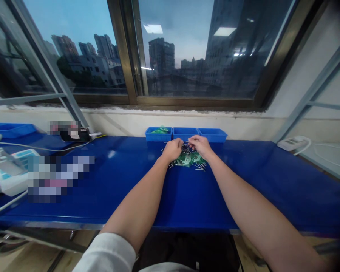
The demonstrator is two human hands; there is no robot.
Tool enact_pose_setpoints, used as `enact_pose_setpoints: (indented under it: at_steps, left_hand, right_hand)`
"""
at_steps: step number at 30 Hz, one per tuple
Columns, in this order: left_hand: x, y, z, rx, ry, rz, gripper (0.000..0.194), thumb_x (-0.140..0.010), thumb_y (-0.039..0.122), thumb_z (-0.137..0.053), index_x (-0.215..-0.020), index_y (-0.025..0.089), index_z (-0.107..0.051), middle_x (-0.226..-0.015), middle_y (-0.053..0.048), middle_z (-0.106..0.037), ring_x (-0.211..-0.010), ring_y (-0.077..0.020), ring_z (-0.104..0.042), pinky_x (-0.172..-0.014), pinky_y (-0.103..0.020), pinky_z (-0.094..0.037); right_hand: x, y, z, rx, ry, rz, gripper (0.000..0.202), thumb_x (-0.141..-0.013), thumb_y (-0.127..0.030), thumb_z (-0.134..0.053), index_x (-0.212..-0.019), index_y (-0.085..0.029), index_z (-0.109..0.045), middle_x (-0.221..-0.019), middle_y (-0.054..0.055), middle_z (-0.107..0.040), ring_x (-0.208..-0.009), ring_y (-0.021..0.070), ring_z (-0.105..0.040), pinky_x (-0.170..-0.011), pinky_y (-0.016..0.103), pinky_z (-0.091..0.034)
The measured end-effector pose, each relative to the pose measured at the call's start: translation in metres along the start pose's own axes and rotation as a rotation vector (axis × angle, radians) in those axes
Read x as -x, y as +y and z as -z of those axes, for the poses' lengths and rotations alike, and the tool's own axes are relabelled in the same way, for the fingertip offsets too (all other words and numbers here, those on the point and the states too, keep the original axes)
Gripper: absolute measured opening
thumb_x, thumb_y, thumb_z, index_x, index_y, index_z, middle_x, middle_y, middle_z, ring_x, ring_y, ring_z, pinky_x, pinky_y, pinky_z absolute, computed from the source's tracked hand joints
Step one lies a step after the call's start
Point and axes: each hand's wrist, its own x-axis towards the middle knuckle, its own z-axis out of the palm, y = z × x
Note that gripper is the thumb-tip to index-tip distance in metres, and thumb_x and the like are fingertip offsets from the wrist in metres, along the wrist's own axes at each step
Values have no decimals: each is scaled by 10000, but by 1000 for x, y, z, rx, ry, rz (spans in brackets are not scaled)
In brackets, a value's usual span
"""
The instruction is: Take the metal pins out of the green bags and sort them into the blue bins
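A loose pile of thin metal pins (200, 166) lies on the blue table, mixed with crumpled green plastic (185, 159). Over the pile's left side, my left hand (173, 149) is closed, its fingertips pointing inward; what they grip is too small to make out. Facing it at the pile's right side, my right hand (199, 145) pinches a thin metal pin (186, 142) between thumb and fingers. The two hands are close together, with a small gap between them. Part of the pile is hidden beneath my left hand.
Behind the pile, three joined blue bins (185, 133) stand against the wall, the left one holding green plastic (161, 130). A white device (14, 172) and cables sit at left. A power strip (293, 143) lies at right. Metal frame posts rise at both sides.
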Motion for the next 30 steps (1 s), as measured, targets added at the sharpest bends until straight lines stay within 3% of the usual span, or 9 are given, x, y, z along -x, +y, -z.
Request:
enact_pose_setpoints:
  at_steps: [4, 8, 14, 17, 22, 30]
  left_hand:
    - [-1, -1, 0, 39, 50, -35, 307, -924, 362, -340, -981, 196, -592, -986, -57, -655, -935, -181, -589, -821, -274, -423]
    - [-2, -4, 0, -13, 104, 29, 315, -897, 363, -393, -1089, 190, -575, -1109, -71, -613, -1050, -198, -543, -916, -295, -401]
    - [-1, -9, -3, -126, -6, 160, 333, -846, 355, -467, -1122, 207, -579, -1194, -82, -558, -1113, -236, -508, -941, -334, -389]
    - [-1, -10, -4, -128, -69, 169, 355, -845, 391, -460, -1122, 207, -583, -1211, -89, -546, -1108, -238, -516, -942, -336, -386]
    - [-1, -11, -5, -117, -121, 161, 396, -838, 442, -446, -1117, 206, -596, -1221, -105, -546, -1076, -268, -544, -917, -371, -403]
    - [-2, -13, -8, -144, -162, 133, 433, -853, 484, -407, -1155, 232, -588, -1277, -80, -544, -1140, -248, -512, -935, -338, -388]
  right_hand:
    - [-3, 0, 5, 53, 91, 5, 237, -651, -387, -600, -708, -157, -611, -632, 31, -637, -550, 132, -553, -518, 243, -415]
    - [-3, -3, 17, 354, 292, 120, 185, -668, -312, -559, -737, -163, -647, -733, 47, -676, -695, 171, -605, -690, 283, -460]
    - [-5, -3, 31, 669, 423, 165, 278, -688, -257, -532, -920, -163, -653, -902, 70, -682, -904, 230, -560, -863, 360, -412]
    - [-6, -2, 33, 756, 425, 126, 411, -686, -265, -547, -1082, -178, -615, -1068, 79, -649, -1084, 284, -461, -932, 426, -354]
    - [-5, 2, 34, 838, 335, 36, 656, -668, -301, -593, -1308, -247, -460, -1374, 65, -443, -1202, 338, -351, -948, 484, -317]
    - [-6, 10, 27, 894, 296, 100, 583, -681, -294, -565, -1258, -222, -520, -1271, 90, -514, -1149, 319, -391, -922, 458, -351]
